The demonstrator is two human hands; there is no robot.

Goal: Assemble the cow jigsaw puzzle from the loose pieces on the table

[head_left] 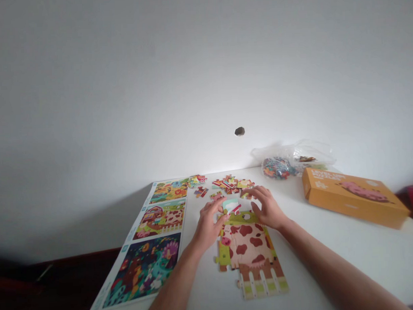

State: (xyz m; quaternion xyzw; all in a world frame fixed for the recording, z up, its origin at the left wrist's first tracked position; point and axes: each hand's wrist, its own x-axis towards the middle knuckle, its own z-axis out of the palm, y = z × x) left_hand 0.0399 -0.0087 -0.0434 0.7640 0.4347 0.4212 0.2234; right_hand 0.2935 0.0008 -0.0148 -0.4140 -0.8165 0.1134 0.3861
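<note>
My left hand pinches a light-blue jigsaw puzzle piece with a red strip, just above the upper left of the joined puzzle section. That joined section lies flat and shows a spotted cow over a brown and white fence. My right hand hovers at its upper right, thumb and fingers apart. Its fingertips are close to a puzzle piece at the near edge of the loose pile; whether they touch it I cannot tell. Several loose puzzle pieces lie beyond both hands.
At left lies a picture sheet with three printed scenes. An orange puzzle box stands at right on the white table. Behind it are clear plastic bags of pieces against the white wall, which has a hole.
</note>
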